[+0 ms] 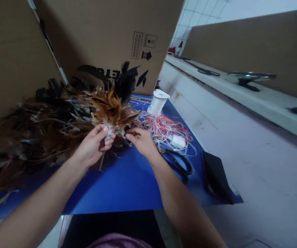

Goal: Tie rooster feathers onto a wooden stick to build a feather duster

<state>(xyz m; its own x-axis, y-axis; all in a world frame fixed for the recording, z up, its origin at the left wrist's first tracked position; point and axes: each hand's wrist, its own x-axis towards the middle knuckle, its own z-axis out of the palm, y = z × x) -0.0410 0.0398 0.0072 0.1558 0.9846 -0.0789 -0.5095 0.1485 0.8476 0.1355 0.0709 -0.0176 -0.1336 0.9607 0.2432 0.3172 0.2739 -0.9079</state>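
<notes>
A bunch of orange-brown feathers (pixel 112 108) with dark tips is held upright over the table's blue top (pixel 127 186). My left hand (pixel 93 143) is closed around its pale, fluffy base. At the right side of that base, my right hand (pixel 141 140) has thumb and forefinger pinched together; what lies between them is too small to make out. A big heap of brown and black feathers (pixel 45 134) spreads to the left of my hands. Just right of my right hand lies a tangle of red and white strings (pixel 167 127).
Behind the strings stands a white spool (pixel 158 101). Black-handled scissors (pixel 179 163) lie by my right forearm, and a black phone-like case (pixel 216 175) sits at the right edge. Large cardboard boxes (pixel 91 31) wall off the back. A white ledge (pixel 231 84) holds tools.
</notes>
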